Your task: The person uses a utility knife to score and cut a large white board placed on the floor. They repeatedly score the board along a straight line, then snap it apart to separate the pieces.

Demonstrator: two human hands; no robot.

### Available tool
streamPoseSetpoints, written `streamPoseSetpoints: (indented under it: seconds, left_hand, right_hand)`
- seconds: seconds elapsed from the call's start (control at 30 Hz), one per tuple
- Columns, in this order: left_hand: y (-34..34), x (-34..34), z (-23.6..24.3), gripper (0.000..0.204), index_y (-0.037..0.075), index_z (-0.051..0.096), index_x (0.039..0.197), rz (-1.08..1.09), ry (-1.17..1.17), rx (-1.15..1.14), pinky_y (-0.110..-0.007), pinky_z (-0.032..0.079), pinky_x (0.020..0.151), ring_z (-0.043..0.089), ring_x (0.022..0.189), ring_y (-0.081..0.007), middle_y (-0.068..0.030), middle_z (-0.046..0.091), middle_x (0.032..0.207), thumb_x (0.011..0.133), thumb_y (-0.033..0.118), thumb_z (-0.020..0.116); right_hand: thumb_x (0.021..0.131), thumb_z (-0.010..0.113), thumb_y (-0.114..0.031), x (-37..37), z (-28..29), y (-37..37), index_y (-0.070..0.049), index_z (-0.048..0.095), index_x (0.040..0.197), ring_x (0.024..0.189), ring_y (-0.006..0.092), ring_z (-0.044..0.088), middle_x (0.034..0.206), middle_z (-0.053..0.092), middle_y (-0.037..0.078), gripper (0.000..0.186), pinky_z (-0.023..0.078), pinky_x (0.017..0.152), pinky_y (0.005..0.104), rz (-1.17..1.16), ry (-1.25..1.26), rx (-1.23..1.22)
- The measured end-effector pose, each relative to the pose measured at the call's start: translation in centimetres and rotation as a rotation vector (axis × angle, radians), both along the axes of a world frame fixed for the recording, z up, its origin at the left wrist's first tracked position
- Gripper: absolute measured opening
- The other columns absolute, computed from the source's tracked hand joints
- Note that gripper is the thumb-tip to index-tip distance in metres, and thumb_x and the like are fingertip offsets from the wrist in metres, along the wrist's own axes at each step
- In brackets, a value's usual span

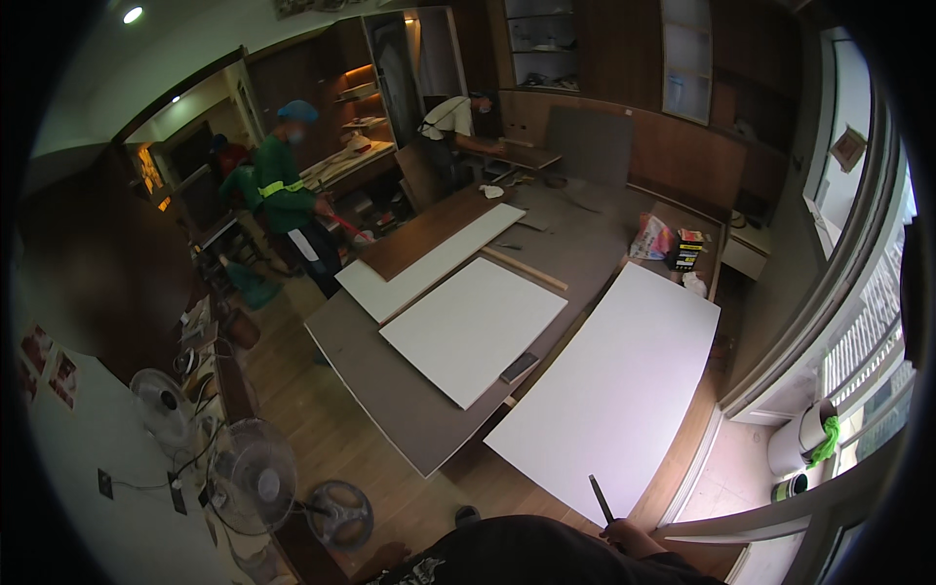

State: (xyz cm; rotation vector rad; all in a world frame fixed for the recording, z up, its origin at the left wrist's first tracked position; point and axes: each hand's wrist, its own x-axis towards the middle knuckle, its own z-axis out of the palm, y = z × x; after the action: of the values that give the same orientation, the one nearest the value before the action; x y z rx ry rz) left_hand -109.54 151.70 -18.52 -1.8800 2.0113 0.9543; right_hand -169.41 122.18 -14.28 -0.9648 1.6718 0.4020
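Head view, lower middle: the right hand (624, 532) grips a dark pencil (600, 499) over a large white panel (614, 385); a smaller white board (473, 327) lies upper left. Left hand unseen.

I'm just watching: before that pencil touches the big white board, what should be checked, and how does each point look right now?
1. Right hand grips the pencil: ok.
2. Pencil tip over the large white board: ok.
3. Board lies flat: cannot tell; its near corner overhangs the grey worktop.
4. Left hand in view: not ok, unseen.
5. Dark flat tool clear of this board: ok.
6. Person in green stands away: ok.
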Motion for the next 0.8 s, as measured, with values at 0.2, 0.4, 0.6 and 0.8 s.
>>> streamPoseSetpoints:
  seconds: [0.2, 0.4, 0.6, 0.8]
  left_hand:
    - [-0.4, -0.6, 2.5, 0.031, 0.012, 0.07, 0.119, 0.044, 0.061, -0.075, -0.048, 0.051, 0.092, 0.063, 0.11, -0.0363, -0.0171, 0.066, 0.11, 0.091, 0.018, 0.058]
    - [0.4, -0.9, 2.0, 0.037, 0.014, 0.068, 0.128, -0.045, -0.021, 0.065, -0.047, 0.047, 0.104, 0.058, 0.124, -0.0381, -0.0194, 0.062, 0.133, 0.098, 0.029, 0.052]
    - [1.8, -1.7, 1.7, 0.043, 0.016, 0.065, 0.133, 0.018, 0.02, 0.139, -0.047, 0.044, 0.108, 0.058, 0.126, -0.0381, -0.0202, 0.061, 0.135, 0.104, 0.039, 0.046]
    - [-0.2, -3.4, 3.0, 0.046, 0.016, 0.061, 0.137, 0.419, 0.053, 0.383, -0.045, 0.051, 0.096, 0.068, 0.106, -0.0348, -0.0199, 0.071, 0.111, 0.098, 0.042, 0.057]
  right_hand:
    - [0.088, 0.079, -0.029, -3.0, 0.6, 0.9, 0.002, 0.071, 0.097, 0.07, 0.0228, 0.07, 0.083, 0.073, 0.013, 0.034, 0.056, 0.062, 0.039, 0.136, -0.223, -0.14]
    - [0.087, 0.078, -0.027, -3.3, 2.3, 0.2, 0.002, 0.071, 0.098, 0.071, 0.0229, 0.07, 0.083, 0.073, 0.012, 0.032, 0.056, 0.062, 0.0392, 0.202, -0.183, -0.143]
    - [0.086, 0.078, -0.025, -2.4, 2.7, -1.3, 0.002, 0.071, 0.098, 0.072, 0.023, 0.071, 0.082, 0.073, 0.012, 0.03, 0.056, 0.063, 0.0393, 0.243, -0.145, -0.144]
    - [0.085, 0.077, -0.022, -1.4, 2.5, -2.8, 0.002, 0.072, 0.099, 0.073, 0.0231, 0.071, 0.082, 0.073, 0.012, 0.028, 0.056, 0.063, 0.0394, 0.272, -0.119, -0.152]
